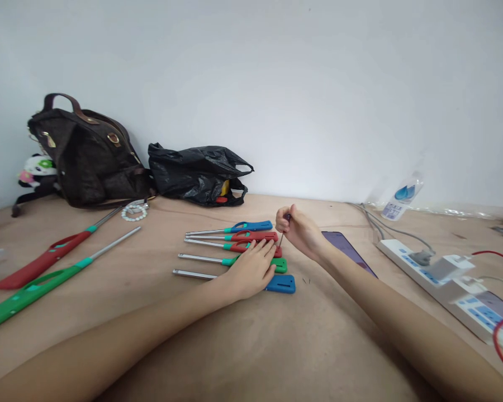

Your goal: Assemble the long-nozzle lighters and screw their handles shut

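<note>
Several long-nosed lighters lie side by side on the table, their metal tubes pointing left. My left hand (254, 271) rests flat over them, fingers stretched onto a red lighter (238, 245) and covering parts of a green lighter (280, 265) and the nearest blue lighter (281, 284). Behind these lie another red lighter (260, 235) and a far blue lighter (251, 226). My right hand (297, 226) is closed around the dark handle of a screwdriver (281, 240); its thin shaft slants down to the end of the red lighter. Two tiny screws (306, 280) lie right of the blue handle.
At left are a larger-looking red lighter (50, 254), a green lighter (37, 290) and a bead bracelet (134, 212). A dark backpack (96, 156) and black plastic bag (193, 173) stand by the wall. Rightward are a phone (347, 251), power strip (419, 273) and bottle (402, 198).
</note>
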`<state>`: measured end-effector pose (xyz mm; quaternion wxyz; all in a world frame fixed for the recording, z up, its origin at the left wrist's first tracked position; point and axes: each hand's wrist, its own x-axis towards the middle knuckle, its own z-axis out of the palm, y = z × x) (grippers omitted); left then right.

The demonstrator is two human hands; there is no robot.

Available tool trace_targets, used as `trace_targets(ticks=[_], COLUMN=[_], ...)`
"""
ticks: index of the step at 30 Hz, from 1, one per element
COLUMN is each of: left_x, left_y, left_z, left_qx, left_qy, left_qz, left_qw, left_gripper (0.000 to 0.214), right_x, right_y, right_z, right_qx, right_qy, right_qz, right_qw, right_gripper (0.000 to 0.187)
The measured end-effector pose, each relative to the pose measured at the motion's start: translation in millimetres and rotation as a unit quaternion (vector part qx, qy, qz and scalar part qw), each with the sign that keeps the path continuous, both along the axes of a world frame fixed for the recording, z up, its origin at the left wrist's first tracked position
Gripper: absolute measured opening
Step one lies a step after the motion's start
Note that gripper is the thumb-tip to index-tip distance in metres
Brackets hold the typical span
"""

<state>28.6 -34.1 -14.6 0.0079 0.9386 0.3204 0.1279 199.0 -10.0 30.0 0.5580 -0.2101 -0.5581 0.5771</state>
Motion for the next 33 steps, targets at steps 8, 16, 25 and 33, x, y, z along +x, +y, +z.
trace_targets(ticks=[8, 16, 25, 33], left_x=[1.4, 1.4, 1.9, 2.6], left_y=[-2.1, -2.5, -3.1, -3.5], left_z=[4.1, 4.9, 7.3, 7.9], left_qx=[-0.01, -0.005, -0.013, -0.017], left_qy=[0.013, 0.019, 0.038, 0.04], left_qz=[0.011, 0.012, 0.016, 0.017], left_qw=[1.0, 1.0, 0.999, 0.999], left_gripper=[0.051, 0.05, 0.051, 0.051], right_x=[0.1, -0.6, -0.6, -2.1], right_y=[-0.6, -1.0, -0.6, -0.7], right_z=[0.2, 0.3, 0.7, -0.4], right_qx=[0.011, 0.011, 0.008, -0.002], right_qy=[-0.017, 0.001, 0.012, 0.025], right_qz=[-0.007, 0.008, -0.006, -0.003], right_qw=[1.0, 1.0, 1.0, 1.0], right_gripper=[0.031, 0.021, 0.023, 0.027])
